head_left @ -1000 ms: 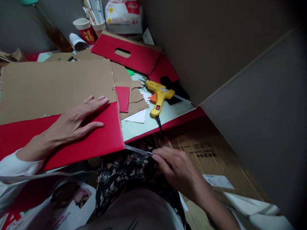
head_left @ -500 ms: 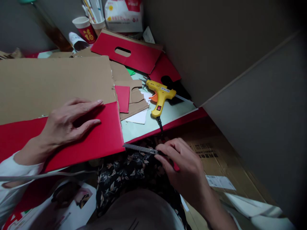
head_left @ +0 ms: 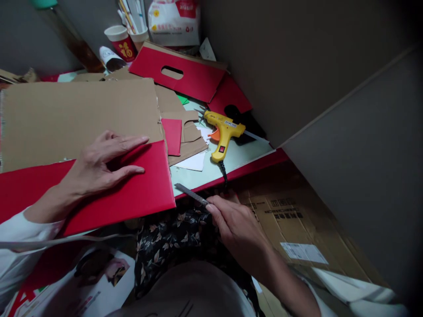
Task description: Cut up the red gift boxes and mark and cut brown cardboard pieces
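Looks like lining up a cut: left hand (head_left: 99, 169), grip wide and flat, pins red card (head_left: 145, 198) at the bench (head_left: 241, 156) near edge, right hand (head_left: 238, 229) grips utility knife (head_left: 191, 194) just right of the card's corner, which needs careful blade alignment.

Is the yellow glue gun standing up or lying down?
Lying down: the glue gun rests flat on its side on the table.

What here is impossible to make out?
Head view:
- Blade: its handle is hidden inside the right hand.
- Red card: partly under the left hand, cut off by the left edge.
- Box label: print too small to read.
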The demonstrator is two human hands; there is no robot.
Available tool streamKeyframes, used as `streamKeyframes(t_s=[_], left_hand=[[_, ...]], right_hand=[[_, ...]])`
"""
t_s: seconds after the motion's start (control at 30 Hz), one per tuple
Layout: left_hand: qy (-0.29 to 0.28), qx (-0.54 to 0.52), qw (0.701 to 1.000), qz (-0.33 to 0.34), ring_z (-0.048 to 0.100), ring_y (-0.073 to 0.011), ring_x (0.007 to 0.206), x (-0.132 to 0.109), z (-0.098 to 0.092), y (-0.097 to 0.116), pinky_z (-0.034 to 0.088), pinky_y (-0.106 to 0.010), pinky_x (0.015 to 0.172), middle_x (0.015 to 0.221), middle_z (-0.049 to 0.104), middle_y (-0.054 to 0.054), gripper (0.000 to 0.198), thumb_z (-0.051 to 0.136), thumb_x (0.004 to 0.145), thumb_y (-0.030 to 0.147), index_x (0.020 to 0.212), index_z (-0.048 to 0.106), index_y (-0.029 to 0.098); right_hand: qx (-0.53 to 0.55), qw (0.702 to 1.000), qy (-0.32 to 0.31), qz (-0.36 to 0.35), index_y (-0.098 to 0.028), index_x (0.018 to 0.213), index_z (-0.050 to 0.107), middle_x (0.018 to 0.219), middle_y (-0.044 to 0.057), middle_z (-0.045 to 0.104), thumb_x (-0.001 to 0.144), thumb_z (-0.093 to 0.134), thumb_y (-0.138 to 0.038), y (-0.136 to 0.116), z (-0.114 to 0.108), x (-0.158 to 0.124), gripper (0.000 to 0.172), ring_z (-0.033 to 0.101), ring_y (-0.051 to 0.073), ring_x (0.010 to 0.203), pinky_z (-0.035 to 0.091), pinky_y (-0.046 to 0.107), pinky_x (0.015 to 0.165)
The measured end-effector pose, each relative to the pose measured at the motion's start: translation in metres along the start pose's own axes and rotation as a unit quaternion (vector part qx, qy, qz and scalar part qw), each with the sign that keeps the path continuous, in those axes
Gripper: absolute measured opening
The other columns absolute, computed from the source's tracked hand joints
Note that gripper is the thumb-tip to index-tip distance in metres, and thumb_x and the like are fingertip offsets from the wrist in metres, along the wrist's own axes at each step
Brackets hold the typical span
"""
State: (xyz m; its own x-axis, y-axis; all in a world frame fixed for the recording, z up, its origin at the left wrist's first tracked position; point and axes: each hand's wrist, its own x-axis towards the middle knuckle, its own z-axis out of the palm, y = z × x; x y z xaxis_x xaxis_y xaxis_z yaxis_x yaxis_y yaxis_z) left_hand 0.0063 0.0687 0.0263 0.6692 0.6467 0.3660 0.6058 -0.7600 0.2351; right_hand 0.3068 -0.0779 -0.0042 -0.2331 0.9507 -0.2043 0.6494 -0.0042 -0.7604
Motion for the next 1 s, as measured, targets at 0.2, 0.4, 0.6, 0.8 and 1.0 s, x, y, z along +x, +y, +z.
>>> streamKeyframes(t_s=[0.2, 0.4, 0.6, 0.8, 1.0], left_hand=[[-0.032, 0.032, 0.998, 0.041, 0.061, -0.0269, 0.106, 0.000, 0.000, 0.003, 0.046, -0.046, 0.090, 0.141, 0.062, -0.010, 0.061, 0.068, 0.091, 0.035, 0.147, 0.046, 0.029], [-0.037, 0.054, 0.996, 0.055, 0.058, -0.0286, 0.107, -0.002, 0.001, 0.004, 0.049, -0.048, 0.092, 0.142, 0.060, -0.011, 0.063, 0.068, 0.090, 0.032, 0.149, 0.045, 0.026], [-0.092, -0.003, 0.994, 0.064, 0.046, -0.0272, 0.140, -0.002, 0.000, 0.010, 0.042, -0.052, 0.114, 0.151, 0.052, 0.000, 0.064, 0.058, 0.095, 0.022, 0.152, 0.036, 0.042], [-0.149, -0.042, 0.983, 0.103, 0.030, -0.0239, 0.150, 0.000, 0.001, 0.010, 0.029, -0.053, 0.124, 0.160, 0.038, 0.000, 0.062, 0.047, 0.099, 0.016, 0.155, 0.029, 0.037], [-0.140, -0.037, 0.987, 0.074, 0.031, -0.0263, 0.150, -0.002, 0.001, 0.010, 0.029, -0.052, 0.124, 0.162, 0.033, 0.002, 0.065, 0.051, 0.098, 0.021, 0.155, 0.027, 0.041]], right_hand=[[-0.005, 0.997, -0.081, -0.014, -0.022, 0.077, 0.047, 0.068, -0.004, 0.053, 0.105, 0.038, -0.029, -0.008, -0.006, 0.012, 0.030, 0.050, 0.013, 0.064, 0.026, 0.029, 0.063], [0.028, 0.992, -0.102, -0.074, -0.020, 0.077, 0.053, 0.069, -0.004, 0.058, 0.105, 0.039, -0.028, -0.014, -0.012, 0.025, 0.032, 0.052, 0.011, 0.065, 0.026, 0.028, 0.062], [0.036, 0.987, -0.133, -0.089, -0.020, 0.075, 0.057, 0.069, -0.003, 0.062, 0.104, 0.042, -0.027, -0.024, -0.013, 0.035, 0.034, 0.055, 0.011, 0.066, 0.027, 0.028, 0.061], [0.014, 0.987, -0.131, -0.087, -0.020, 0.073, 0.054, 0.068, -0.003, 0.061, 0.104, 0.042, -0.027, -0.025, -0.017, 0.032, 0.034, 0.053, 0.012, 0.066, 0.029, 0.028, 0.062], [0.009, 0.996, -0.078, -0.033, -0.021, 0.073, 0.049, 0.064, -0.005, 0.053, 0.105, 0.040, -0.034, -0.012, -0.031, 0.020, 0.036, 0.046, 0.011, 0.060, 0.027, 0.028, 0.059]])
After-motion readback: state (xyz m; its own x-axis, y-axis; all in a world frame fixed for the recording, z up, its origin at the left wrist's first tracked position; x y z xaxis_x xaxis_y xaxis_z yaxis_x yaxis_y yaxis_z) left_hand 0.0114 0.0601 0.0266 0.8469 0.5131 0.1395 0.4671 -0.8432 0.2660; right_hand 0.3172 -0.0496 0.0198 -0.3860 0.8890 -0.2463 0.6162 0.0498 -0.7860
